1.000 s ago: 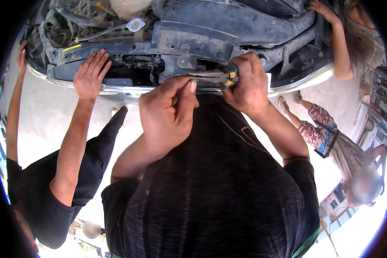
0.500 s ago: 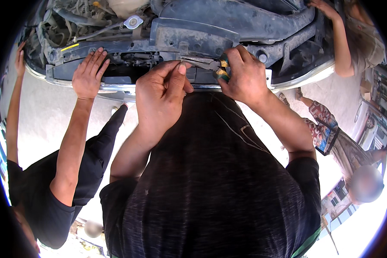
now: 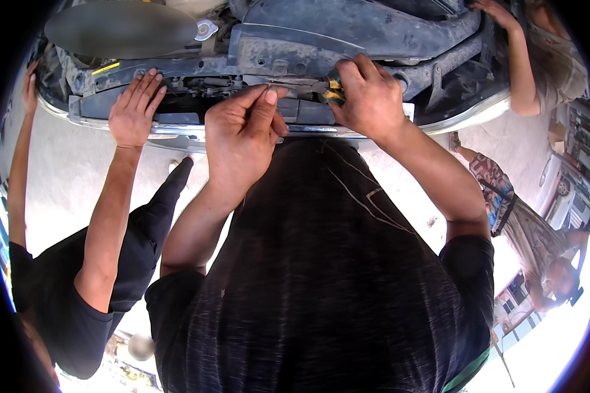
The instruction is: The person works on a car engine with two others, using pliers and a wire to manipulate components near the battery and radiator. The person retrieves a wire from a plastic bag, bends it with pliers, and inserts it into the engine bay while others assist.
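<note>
Long-nose pliers (image 3: 334, 89) with yellow and green handles are gripped in my right hand (image 3: 373, 101), over the car's front crossmember. Their metal jaws point left, toward my left hand (image 3: 242, 134). That hand is closed in a pinch, thumb against fingers, just left of and below the jaw tips. Whatever lies between those fingertips is too small to make out. Behind both hands is the dusty dark plastic cover (image 3: 288, 52) at the front of the engine bay, and beneath them runs the bumper edge.
A co-worker's hand (image 3: 132, 111) rests on the front panel, left of mine. Further out, another hand (image 3: 29, 92) touches the car's left edge. A person's arm (image 3: 521, 72) reaches onto the right side. A metal radiator cap (image 3: 206, 29) sits behind.
My right hand and the pliers have shifted slightly up and left. My left hand stays pinched and has moved a little; its fingertips now lie below the jaws.
</note>
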Demonstrator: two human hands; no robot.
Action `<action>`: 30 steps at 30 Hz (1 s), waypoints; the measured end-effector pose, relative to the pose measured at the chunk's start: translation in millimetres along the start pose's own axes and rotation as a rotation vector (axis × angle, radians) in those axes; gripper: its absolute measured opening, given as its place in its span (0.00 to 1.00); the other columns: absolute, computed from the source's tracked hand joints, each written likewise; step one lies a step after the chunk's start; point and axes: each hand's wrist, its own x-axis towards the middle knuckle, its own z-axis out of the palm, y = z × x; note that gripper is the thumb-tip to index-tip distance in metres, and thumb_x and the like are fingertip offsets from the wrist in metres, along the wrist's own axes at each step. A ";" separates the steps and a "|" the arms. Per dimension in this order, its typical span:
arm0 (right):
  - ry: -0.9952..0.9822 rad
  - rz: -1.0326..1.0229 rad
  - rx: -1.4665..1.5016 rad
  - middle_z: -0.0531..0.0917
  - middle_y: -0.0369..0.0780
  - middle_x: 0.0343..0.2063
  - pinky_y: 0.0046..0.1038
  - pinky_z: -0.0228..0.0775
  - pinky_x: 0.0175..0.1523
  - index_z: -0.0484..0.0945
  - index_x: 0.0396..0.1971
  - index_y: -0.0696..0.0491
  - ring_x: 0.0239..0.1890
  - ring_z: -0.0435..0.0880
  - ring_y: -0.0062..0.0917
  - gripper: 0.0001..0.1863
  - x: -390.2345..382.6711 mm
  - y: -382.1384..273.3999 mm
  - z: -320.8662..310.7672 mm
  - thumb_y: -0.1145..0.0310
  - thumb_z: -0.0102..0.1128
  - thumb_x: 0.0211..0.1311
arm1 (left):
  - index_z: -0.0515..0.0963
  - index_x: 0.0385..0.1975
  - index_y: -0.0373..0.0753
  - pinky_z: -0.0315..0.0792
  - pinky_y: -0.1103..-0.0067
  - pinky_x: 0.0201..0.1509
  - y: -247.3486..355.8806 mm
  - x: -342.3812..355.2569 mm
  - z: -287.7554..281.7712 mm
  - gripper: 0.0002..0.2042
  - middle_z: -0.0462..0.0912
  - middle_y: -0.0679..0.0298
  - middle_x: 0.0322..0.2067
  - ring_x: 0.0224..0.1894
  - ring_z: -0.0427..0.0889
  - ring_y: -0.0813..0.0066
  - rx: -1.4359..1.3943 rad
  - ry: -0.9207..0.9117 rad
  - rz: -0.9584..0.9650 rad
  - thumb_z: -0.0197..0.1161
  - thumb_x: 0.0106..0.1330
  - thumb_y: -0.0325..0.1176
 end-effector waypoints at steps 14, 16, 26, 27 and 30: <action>0.097 0.032 0.058 0.73 0.40 0.32 0.33 0.73 0.33 0.71 0.35 0.52 0.34 0.78 0.34 0.28 4.6 -9.6 0.1 0.69 0.71 0.26 | 0.78 0.35 0.29 0.57 0.89 0.15 5.3 1.1 -3.1 0.11 0.76 0.64 0.14 0.12 0.64 0.90 0.023 0.018 0.020 0.53 0.68 0.31; 0.115 0.016 0.061 0.73 0.41 0.32 0.34 0.72 0.34 0.71 0.37 0.54 0.35 0.77 0.36 0.29 5.5 -8.7 -1.3 0.70 0.71 0.26 | 0.78 0.35 0.29 0.56 0.89 0.14 7.9 -0.1 -3.5 0.11 0.76 0.64 0.14 0.11 0.64 0.90 0.001 0.004 0.014 0.53 0.68 0.31; 0.016 -0.008 -0.013 0.74 0.38 0.32 0.31 0.74 0.30 0.71 0.37 0.51 0.31 0.78 0.32 0.30 7.9 -1.3 -5.4 0.68 0.73 0.25 | 0.78 0.36 0.27 0.55 0.87 0.11 8.3 14.7 -10.4 0.12 0.75 0.62 0.13 0.09 0.63 0.87 -0.055 -0.067 -0.071 0.52 0.68 0.30; 0.002 -0.012 -0.022 0.74 0.38 0.32 0.31 0.74 0.29 0.71 0.37 0.50 0.30 0.79 0.32 0.30 9.1 0.2 -4.5 0.68 0.73 0.25 | 0.78 0.36 0.27 0.55 0.87 0.11 6.0 16.7 -10.4 0.12 0.74 0.61 0.13 0.08 0.63 0.86 -0.060 -0.063 -0.081 0.52 0.68 0.30; -0.026 -0.024 -0.080 0.73 0.38 0.32 0.30 0.75 0.28 0.70 0.35 0.50 0.29 0.79 0.31 0.29 11.8 3.1 0.3 0.67 0.73 0.26 | 0.77 0.37 0.25 0.49 0.86 0.08 2.8 20.1 -8.4 0.12 0.71 0.62 0.12 0.06 0.59 0.86 -0.113 -0.028 -0.123 0.52 0.66 0.30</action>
